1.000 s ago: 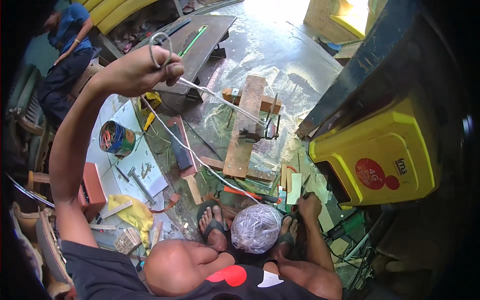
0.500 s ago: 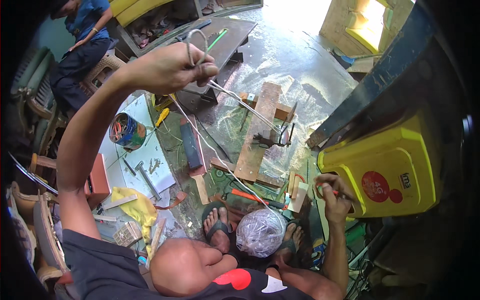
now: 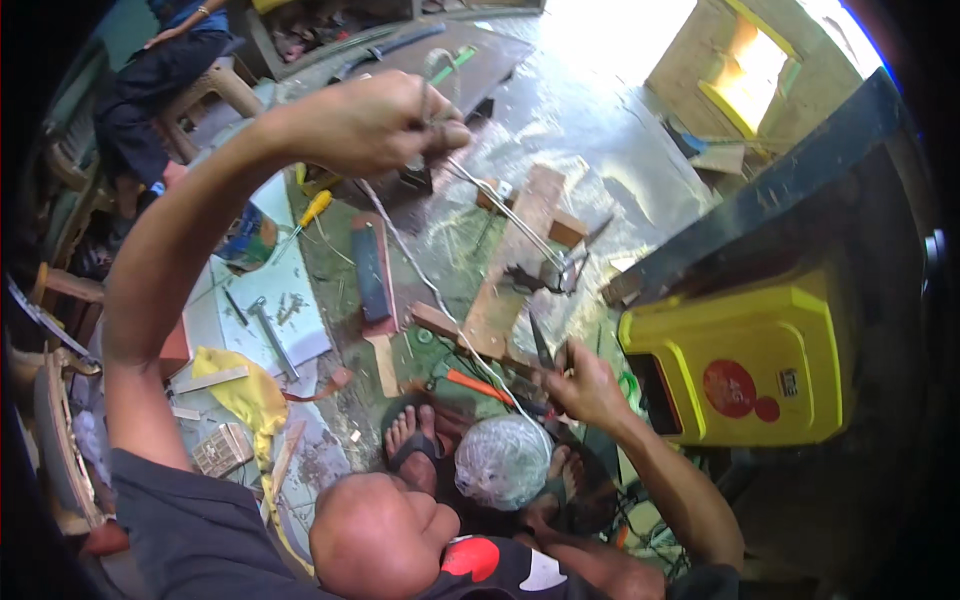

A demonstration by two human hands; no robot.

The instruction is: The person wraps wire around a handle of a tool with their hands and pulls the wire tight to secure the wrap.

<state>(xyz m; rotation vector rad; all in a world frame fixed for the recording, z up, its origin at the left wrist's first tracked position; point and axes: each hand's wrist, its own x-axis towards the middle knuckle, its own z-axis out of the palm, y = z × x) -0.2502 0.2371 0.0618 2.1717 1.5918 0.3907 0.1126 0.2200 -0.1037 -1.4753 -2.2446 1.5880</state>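
My left hand (image 3: 400,125) is raised at upper left, closed on a pale cord that makes a loop above the fingers. From this hand, one length of cord (image 3: 415,272) drops to a plastic-wrapped ball (image 3: 503,463) between my feet. Two taut strands (image 3: 515,222) stretch from the same hand to a dark metal clamp-like fitting (image 3: 545,278) on a wooden board (image 3: 530,235). My right hand (image 3: 588,385) grips a dark pointed hand tool (image 3: 541,342), its tip upward near the board's lower end. The tool's exact kind is unclear.
A yellow plastic container (image 3: 765,360) with an opening stands at right. A dark sanding block (image 3: 372,270), an orange-handled tool (image 3: 478,386), a yellow screwdriver (image 3: 315,207), a hammer (image 3: 272,338) and a yellow cloth (image 3: 235,390) lie around. Another person (image 3: 165,85) sits at upper left.
My right hand has moved left from beside the yellow container to the board, and a pointed tool now shows in it. My left hand has shifted slightly right, still holding the cord.
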